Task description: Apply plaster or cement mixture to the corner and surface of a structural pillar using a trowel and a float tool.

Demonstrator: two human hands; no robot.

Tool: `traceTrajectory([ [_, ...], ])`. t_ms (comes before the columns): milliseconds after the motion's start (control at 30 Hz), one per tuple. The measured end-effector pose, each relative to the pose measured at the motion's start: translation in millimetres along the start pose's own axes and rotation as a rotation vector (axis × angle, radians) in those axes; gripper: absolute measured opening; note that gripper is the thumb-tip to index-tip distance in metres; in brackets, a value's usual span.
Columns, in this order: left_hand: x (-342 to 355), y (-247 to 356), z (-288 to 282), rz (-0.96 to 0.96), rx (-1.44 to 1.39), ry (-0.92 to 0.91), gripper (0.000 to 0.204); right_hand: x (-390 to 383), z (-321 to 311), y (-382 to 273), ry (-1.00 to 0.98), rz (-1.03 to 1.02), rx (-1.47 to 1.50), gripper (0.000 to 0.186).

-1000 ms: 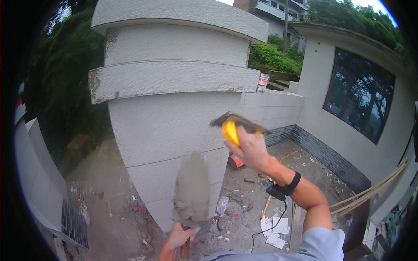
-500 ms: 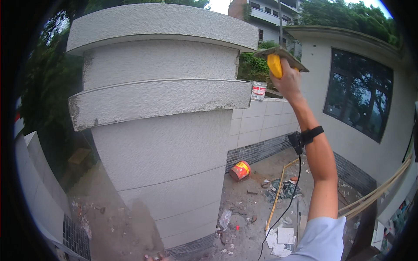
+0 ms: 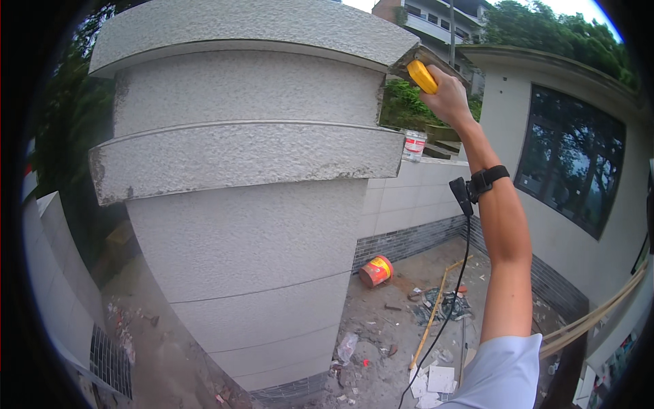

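My right hand (image 3: 447, 97) is raised at the upper right, fingers wrapped round the yellow handle of a plastering float (image 3: 422, 76). The float's flat, dirty plate is tilted and lies at the right end of the pillar's top ledge (image 3: 259, 31), seemingly touching its corner. That pale, rough-textured pillar has a second ledge (image 3: 252, 155) lower down, with chipped, stained ends. A black strap with a small device (image 3: 480, 184) sits on my right forearm, trailing a cable. My left hand is outside the picture.
A white tin with a red label (image 3: 413, 146) stands on the low tiled wall behind the pillar. Below lie a tipped red bucket (image 3: 376, 271), a bent wooden strip (image 3: 436, 313), broken tiles (image 3: 436, 380) and rubble. A dark window (image 3: 572, 157) is at the right.
The float has come slightly left and turned, its plate now meeting the top ledge's right corner. The view has shifted a little, and the pillar looks nearer.
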State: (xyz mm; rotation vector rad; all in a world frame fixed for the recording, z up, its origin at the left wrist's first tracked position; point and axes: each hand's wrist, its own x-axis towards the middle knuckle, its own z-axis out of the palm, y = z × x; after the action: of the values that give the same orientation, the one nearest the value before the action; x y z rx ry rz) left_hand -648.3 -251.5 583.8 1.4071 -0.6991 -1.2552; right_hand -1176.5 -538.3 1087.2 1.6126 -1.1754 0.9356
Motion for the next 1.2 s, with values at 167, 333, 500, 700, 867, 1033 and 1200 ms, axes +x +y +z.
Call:
traceTrajectory([
  [167,-5.4,-4.5,9.5,-0.045,-0.134,0.092,0.041,8.4,8.5,6.4,0.053,-0.013,-0.017,0.03],
  [333,-3.7,-10.1,10.2,-0.025,-0.124,0.061,0.042,6.2,13.2,13.8,0.137,-0.004,-0.041,0.03],
  [500,0.0,-16.6,3.9,-0.003,-0.118,0.045,0.042,5.9,-0.1,6.7,0.214,0.035,-0.046,0.031],
  [700,-0.7,-21.6,5.1,0.001,-0.128,0.055,0.042,11.1,-1.2,-30.7,0.092,-0.107,-0.013,0.031],
  [867,-1.3,-26.0,2.8,0.004,-0.132,0.051,0.041,25.4,1.0,-43.7,0.003,-0.121,-0.015,0.03],
  [1033,-1.4,-28.8,2.5,0.009,-0.133,0.058,0.04,31.1,6.4,-30.7,0.05,-0.079,-0.019,0.03],
  [1200,-4.3,-29.2,1.8,0.044,-0.152,0.07,0.04,25.7,2.7,-24.3,0.141,0.01,-0.126,0.031],
])
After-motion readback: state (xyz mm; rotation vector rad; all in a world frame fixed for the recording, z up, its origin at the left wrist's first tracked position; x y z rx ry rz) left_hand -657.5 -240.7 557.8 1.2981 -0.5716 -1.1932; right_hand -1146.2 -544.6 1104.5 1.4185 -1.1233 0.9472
